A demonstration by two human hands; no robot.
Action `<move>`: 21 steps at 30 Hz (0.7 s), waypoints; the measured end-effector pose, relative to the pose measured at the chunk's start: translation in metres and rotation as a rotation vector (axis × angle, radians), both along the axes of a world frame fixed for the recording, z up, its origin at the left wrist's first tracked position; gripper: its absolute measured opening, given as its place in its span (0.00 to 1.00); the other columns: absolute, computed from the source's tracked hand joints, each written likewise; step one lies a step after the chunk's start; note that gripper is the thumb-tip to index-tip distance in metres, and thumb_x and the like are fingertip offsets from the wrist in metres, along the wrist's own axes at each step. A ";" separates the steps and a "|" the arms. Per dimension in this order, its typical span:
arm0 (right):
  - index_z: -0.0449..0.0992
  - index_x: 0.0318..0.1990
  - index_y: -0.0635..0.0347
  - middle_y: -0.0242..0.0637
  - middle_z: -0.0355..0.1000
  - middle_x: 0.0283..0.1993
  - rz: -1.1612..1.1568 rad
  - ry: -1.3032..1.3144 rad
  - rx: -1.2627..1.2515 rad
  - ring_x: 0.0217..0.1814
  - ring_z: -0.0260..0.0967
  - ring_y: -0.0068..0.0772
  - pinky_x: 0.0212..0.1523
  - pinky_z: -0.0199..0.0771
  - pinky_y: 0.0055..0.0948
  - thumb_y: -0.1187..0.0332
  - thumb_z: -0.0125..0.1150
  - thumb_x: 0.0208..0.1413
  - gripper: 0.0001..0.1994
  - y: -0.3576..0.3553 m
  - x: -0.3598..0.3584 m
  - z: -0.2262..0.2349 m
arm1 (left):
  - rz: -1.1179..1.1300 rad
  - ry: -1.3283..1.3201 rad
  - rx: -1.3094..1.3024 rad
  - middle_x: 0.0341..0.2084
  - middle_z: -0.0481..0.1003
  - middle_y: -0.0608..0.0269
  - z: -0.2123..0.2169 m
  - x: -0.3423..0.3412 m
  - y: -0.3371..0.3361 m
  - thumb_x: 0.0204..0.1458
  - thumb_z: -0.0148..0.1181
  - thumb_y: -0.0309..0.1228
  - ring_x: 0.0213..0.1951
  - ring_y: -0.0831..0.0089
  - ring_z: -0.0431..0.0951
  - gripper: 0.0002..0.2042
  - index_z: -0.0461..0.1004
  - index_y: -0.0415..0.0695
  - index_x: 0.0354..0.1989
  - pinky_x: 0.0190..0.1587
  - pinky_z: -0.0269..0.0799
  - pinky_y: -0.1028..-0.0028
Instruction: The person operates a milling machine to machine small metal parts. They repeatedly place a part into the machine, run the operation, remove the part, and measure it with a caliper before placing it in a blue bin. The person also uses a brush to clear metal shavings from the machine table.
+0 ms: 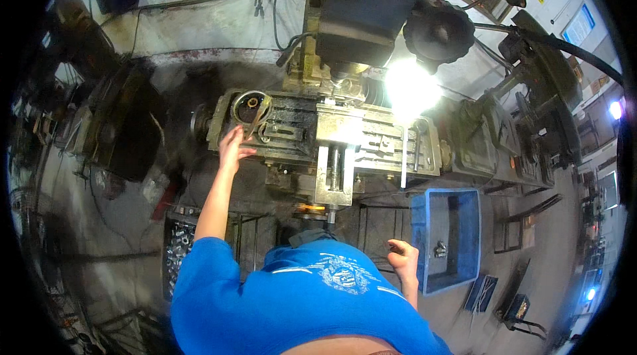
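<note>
My left hand (232,148) reaches over the left end of the milling machine's slotted table (292,104), fingers apart and nothing seen in them. Just beyond its fingertips, a round tub (251,107) stands on the table with a thin brush-like tool (259,118) leaning at its side. My right hand (403,261) hangs low, beside the left wall of a blue plastic bin (466,239), its fingers curled in; whatever may be inside them is hidden. A vise (334,176) is mounted at the table's middle, below the spindle (342,75).
A few metal parts (440,249) lie in the blue bin. To the lower left, a crate (179,249) holds several metal pieces. A bright lamp (413,87) glares over the table's right side, where a pale rod (404,159) overhangs the front edge. Other machines (123,126) flank this one.
</note>
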State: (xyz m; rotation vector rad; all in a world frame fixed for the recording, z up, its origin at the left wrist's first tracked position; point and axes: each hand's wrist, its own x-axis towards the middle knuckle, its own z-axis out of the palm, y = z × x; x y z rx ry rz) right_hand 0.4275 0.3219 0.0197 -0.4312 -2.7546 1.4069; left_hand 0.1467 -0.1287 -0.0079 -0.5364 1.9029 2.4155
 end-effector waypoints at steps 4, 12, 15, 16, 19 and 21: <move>0.76 0.39 0.67 0.39 0.74 0.33 -0.038 0.045 -0.042 0.34 0.71 0.27 0.38 0.70 0.24 0.74 0.55 0.32 0.19 0.015 -0.006 0.029 | 0.169 0.123 -0.121 0.33 0.76 0.53 -0.001 0.018 0.003 0.54 0.51 0.29 0.22 0.73 0.76 0.16 0.67 0.35 0.50 0.28 0.74 0.74; 0.75 0.39 0.68 0.45 0.73 0.37 0.091 0.437 0.223 0.37 0.69 0.35 0.43 0.68 0.29 0.70 0.54 0.30 0.22 0.049 -0.067 0.160 | -0.270 0.338 -0.186 0.47 0.71 0.53 -0.004 -0.059 0.142 0.43 0.49 0.17 0.49 0.70 0.70 0.25 0.61 0.31 0.55 0.51 0.65 0.74; 0.74 0.39 0.68 0.45 0.73 0.38 0.086 0.558 0.462 0.41 0.70 0.37 0.45 0.68 0.30 0.69 0.52 0.31 0.21 0.046 -0.077 0.229 | -0.377 0.465 -0.176 0.53 0.66 0.46 -0.037 -0.098 0.159 0.38 0.53 0.22 0.57 0.62 0.64 0.30 0.60 0.31 0.56 0.58 0.56 0.72; 0.75 0.39 0.68 0.45 0.73 0.39 0.094 0.608 0.571 0.41 0.70 0.38 0.45 0.68 0.30 0.68 0.51 0.32 0.21 0.051 -0.077 0.244 | -0.388 0.449 -0.165 0.53 0.66 0.46 -0.036 -0.102 0.162 0.37 0.53 0.22 0.56 0.63 0.64 0.30 0.60 0.31 0.56 0.58 0.56 0.73; 0.74 0.39 0.69 0.46 0.73 0.39 0.161 0.736 0.733 0.42 0.70 0.41 0.45 0.68 0.31 0.70 0.53 0.33 0.20 0.047 -0.074 0.294 | -0.377 0.425 -0.270 0.51 0.67 0.47 -0.025 -0.104 0.163 0.37 0.53 0.23 0.55 0.65 0.66 0.30 0.62 0.33 0.55 0.57 0.58 0.74; 0.75 0.39 0.70 0.48 0.73 0.40 0.208 0.795 0.788 0.43 0.70 0.42 0.45 0.67 0.32 0.61 0.59 0.39 0.22 0.049 -0.072 0.317 | -0.382 0.433 -0.302 0.50 0.68 0.47 -0.016 -0.102 0.162 0.37 0.53 0.23 0.53 0.65 0.67 0.29 0.62 0.33 0.55 0.56 0.59 0.74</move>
